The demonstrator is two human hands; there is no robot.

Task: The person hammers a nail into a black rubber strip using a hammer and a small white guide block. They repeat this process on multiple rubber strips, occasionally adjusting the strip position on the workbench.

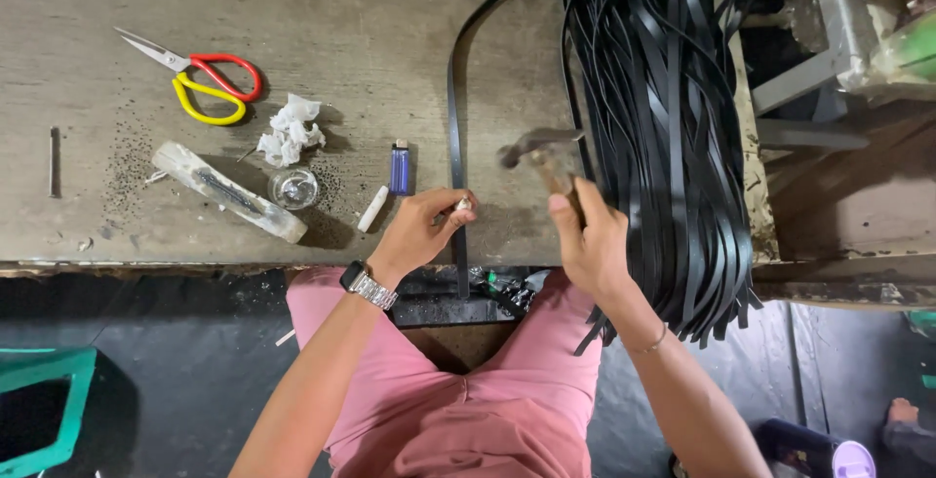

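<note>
The left hand (421, 229) pinches a small metal piece (463, 204) on the black strap (454, 117) running lengthwise across the workbench (322, 20) to its near edge, while the right hand (590, 239) grips a hammer (546, 152) just beside it

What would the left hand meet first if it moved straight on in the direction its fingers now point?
The left hand points right and slightly up. It already pinches a small metal piece on the single black strap. Beyond that, probably the hammer in the right hand, though its height is unclear.

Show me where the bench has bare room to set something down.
Bare: the far bench strip between scissors and single black strap; also the left edge past the nail. Crowded: lighter, tissue, both hands, and the strap pile at right.
</note>
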